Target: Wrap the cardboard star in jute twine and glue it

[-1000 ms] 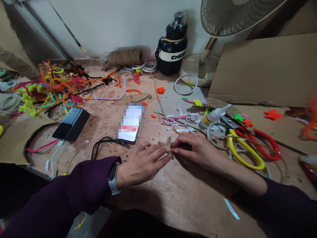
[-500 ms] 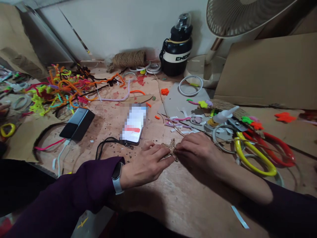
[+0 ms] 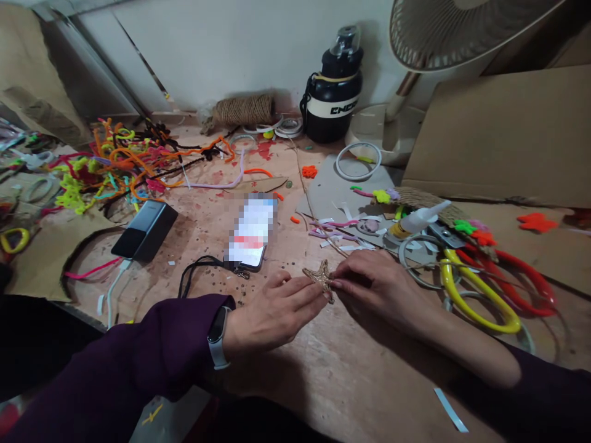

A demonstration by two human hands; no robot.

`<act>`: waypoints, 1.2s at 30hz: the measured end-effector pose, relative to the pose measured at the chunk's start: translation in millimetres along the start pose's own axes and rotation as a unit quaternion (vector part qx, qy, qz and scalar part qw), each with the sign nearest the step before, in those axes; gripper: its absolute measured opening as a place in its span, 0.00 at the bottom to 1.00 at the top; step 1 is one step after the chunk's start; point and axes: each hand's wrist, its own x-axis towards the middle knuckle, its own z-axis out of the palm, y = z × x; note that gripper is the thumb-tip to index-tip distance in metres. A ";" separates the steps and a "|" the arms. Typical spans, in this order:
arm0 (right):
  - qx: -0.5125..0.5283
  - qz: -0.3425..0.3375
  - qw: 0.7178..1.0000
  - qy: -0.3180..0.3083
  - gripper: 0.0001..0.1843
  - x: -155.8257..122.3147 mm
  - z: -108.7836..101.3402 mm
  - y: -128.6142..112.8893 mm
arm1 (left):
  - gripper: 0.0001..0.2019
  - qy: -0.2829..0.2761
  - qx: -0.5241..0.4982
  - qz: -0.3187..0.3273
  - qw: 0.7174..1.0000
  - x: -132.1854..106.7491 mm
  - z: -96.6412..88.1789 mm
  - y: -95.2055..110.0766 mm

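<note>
Sitting between left hand (image 3: 272,315) and right hand (image 3: 381,283) is a star (image 3: 322,274).

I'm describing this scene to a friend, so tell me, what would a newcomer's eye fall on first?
Probably the tangle of bright fuzzy stems on the left and the lit phone near the middle. Next might come the small tan star between the left hand and the right hand. At the back stands a dark bottle with a white band.
</note>
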 end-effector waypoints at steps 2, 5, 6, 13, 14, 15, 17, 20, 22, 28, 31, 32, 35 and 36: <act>-0.002 0.007 1.000 0.003 0.07 -0.1 0.6 1.1 | 0.15 -0.005 0.009 0.007 1.000 -0.6 -1.2 -0.1; -0.013 0.012 1.000 0.021 0.08 0.9 -0.2 2.8 | 0.16 -0.019 0.012 0.009 1.000 -1.3 -3.0 0.0; -0.019 0.006 0.999 0.031 0.08 0.9 -1.1 2.8 | 0.16 -0.025 0.010 0.006 1.000 -1.5 -3.3 0.2; -0.169 -0.104 0.976 0.092 0.14 -21.9 -2.2 -11.9 | 0.17 -0.051 0.004 -0.004 0.999 -3.3 -2.2 1.5; -0.198 -0.123 0.970 0.076 0.20 -26.9 -0.3 -14.4 | 0.17 -0.053 0.001 -0.006 0.999 -3.7 -2.0 1.6; -0.216 -0.131 0.966 0.058 0.26 -31.3 2.0 -16.3 | 0.17 -0.055 -0.002 -0.008 0.998 -4.3 -1.7 1.8; -0.240 -0.148 0.959 0.030 0.34 -37.3 7.2 -17.9 | 0.17 -0.058 -0.005 -0.010 0.998 -5.8 -1.2 2.2; -0.246 -0.150 0.958 0.007 0.39 -41.1 14.3 -15.5 | 0.18 -0.058 -0.004 -0.012 0.998 -8.8 -0.4 3.3; -0.241 -0.149 0.959 -0.001 0.41 -43.2 17.6 -12.6 | 0.18 -0.053 -0.008 -0.018 0.998 -10.8 0.0 4.4; -0.225 -0.156 0.962 -0.002 0.39 -52.4 16.2 -11.6 | 0.21 -0.084 -0.010 -0.043 0.995 -12.4 -0.8 7.0; -0.198 -0.172 0.964 0.032 0.30 -50.7 12.0 -14.4 | 0.20 -0.078 -0.012 -0.058 0.995 -12.2 -0.4 6.7; -0.189 -0.174 0.966 0.042 0.28 -49.0 11.2 -15.0 | 0.20 -0.074 -0.012 -0.059 0.995 -12.3 -0.1 6.5; -0.165 -0.166 0.970 0.062 0.23 -43.6 10.7 -15.7 | 0.20 -0.067 -0.006 -0.055 0.996 -13.1 0.5 5.9; -0.158 -0.161 0.972 0.064 0.22 -42.3 10.8 -15.5 | 0.20 -0.065 -0.004 -0.054 0.996 -13.2 0.4 5.8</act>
